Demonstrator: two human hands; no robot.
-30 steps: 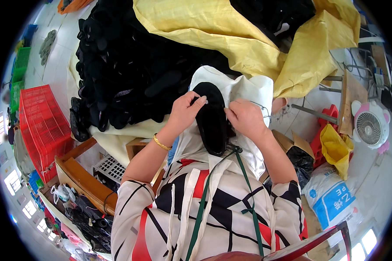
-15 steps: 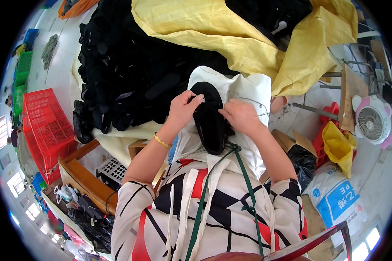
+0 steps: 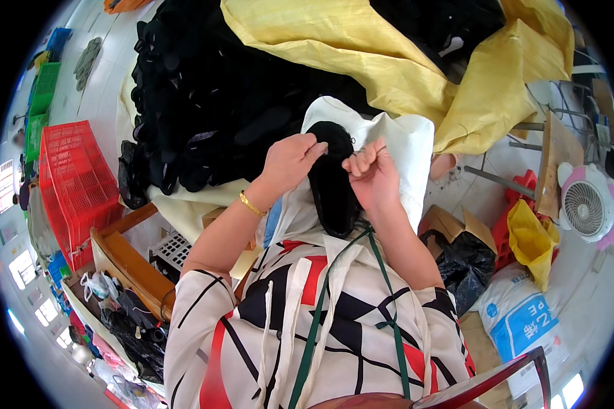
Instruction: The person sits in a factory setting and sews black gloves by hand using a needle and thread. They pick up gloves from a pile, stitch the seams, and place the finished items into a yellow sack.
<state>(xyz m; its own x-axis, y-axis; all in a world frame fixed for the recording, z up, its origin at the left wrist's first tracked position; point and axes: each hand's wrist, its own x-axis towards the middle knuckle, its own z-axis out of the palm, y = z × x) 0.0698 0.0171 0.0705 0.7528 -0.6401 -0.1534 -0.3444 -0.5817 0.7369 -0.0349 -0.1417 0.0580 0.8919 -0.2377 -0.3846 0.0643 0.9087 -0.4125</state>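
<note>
Middle of the frame, black shoe (image 3: 334, 201): lies opening upward on white cloth (image 3: 409, 143) over the lap, its length running up the frame.
Left hand (image 3: 292, 163): at the shoe's upper left, closed, thumb and forefinger meeting; whether they pinch fabric or something small, I cannot tell.
Right hand (image 3: 375, 174): just right of the shoe, fingers curled inward; cannot tell whether anything is in them.
Slip risk: the shoe could twist or slide if the left fingers slacken or the lap shifts, since the cloth looks loose.
Snag risk: the green cord (image 3: 312, 341) runs close below the shoe's lower end and might catch.
Cloth surface: creased, its upper edge standing up behind the shoe.
Upper part of the frame: black pile (image 3: 211, 95), with a yellow sheet (image 3: 341, 34) folded across its right.
Left side: red crate (image 3: 75, 184), brown wooden furniture (image 3: 133, 266), pale floor (image 3: 106, 88).
Right side: fan (image 3: 587, 204), yellow bag (image 3: 532, 238), white-and-blue sack (image 3: 522, 320).
</note>
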